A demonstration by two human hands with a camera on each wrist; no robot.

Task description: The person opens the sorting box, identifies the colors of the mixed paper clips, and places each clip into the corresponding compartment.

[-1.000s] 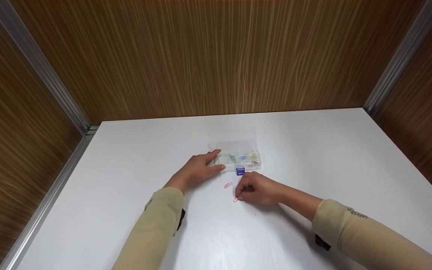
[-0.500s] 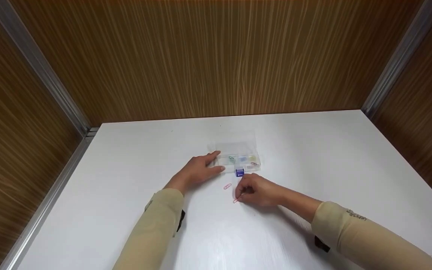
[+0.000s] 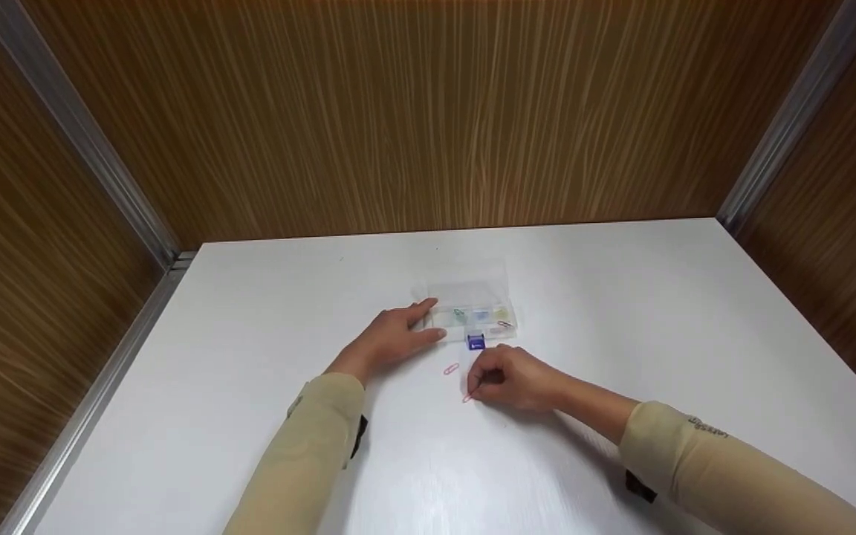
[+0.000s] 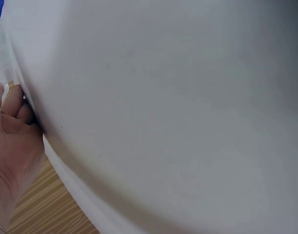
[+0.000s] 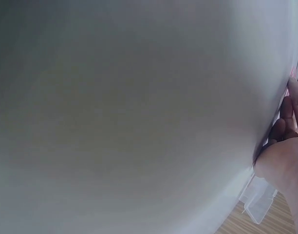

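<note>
A small clear plastic organiser box [image 3: 472, 308] with its lid up stands mid-table; its compartments hold coloured paper clips, and a blue clasp [image 3: 476, 341] sits at its front. My left hand [image 3: 391, 338] lies flat on the table, fingers straight against the box's left end. My right hand [image 3: 506, 377] is curled just in front of the box, pinching a pink paper clip [image 3: 467, 397] whose end touches the table. A second pink paper clip [image 3: 451, 368] lies loose between the hands. The wrist views show mostly white tabletop, with the left hand [image 4: 12, 131] and right hand [image 5: 285, 146] at the edges.
The white table [image 3: 250, 334] is boxed in by wood-grain walls [image 3: 428, 111] at the back and both sides, with metal corner strips [image 3: 79, 141]. Both sleeves are beige.
The right hand has crept slightly towards the box while still pinching the pink clip; the left hand and the box stay put.
</note>
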